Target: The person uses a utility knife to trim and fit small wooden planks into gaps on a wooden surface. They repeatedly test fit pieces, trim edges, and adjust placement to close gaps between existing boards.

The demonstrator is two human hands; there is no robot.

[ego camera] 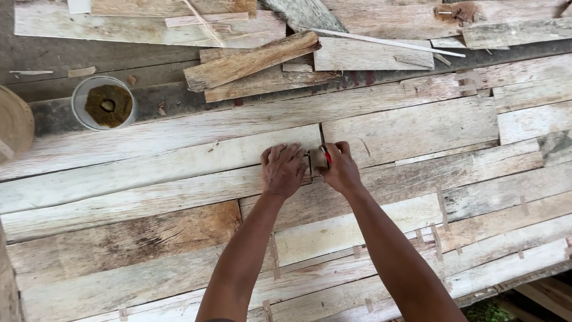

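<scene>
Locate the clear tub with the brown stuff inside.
In the head view, the clear tub sits upper left on the dark board, beside a round wooden piece, well left of both hands.

A small red-handled tool (pixel 326 156) sits upright in the closed right hand, only a sliver of its red grip showing between the fingers; what kind of tool it is cannot be told. It meets the pale, weathered plank (pixel 179 158) at that board's right end, at the seam with the next board. The plank lies flat, running leftward across the middle of the scene.
</scene>
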